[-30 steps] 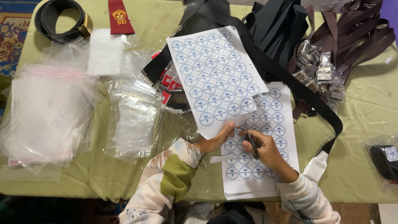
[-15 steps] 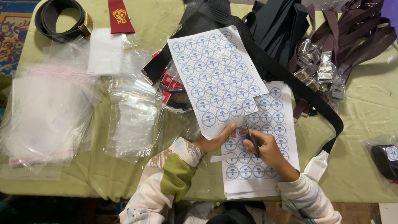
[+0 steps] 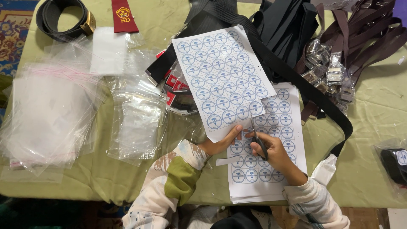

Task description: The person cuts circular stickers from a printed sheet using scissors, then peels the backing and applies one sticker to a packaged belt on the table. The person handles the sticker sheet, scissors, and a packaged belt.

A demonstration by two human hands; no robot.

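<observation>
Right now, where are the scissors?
In the head view, the scissors are in the right hand, low and centre-right, on the sticker sheets, beside the left hand.

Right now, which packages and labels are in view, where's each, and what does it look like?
Upper sticker sheet: tilted at centre, white with rows of round blue-ringed labels; left hand on its lower edge.
Lower sticker sheet: under the right hand, same round labels.
Clear plastic bags: loose piles at left, see-through.
Bagged belt: right edge, black, round label on top.
Maroon tag: top, yellow emblem.
</observation>
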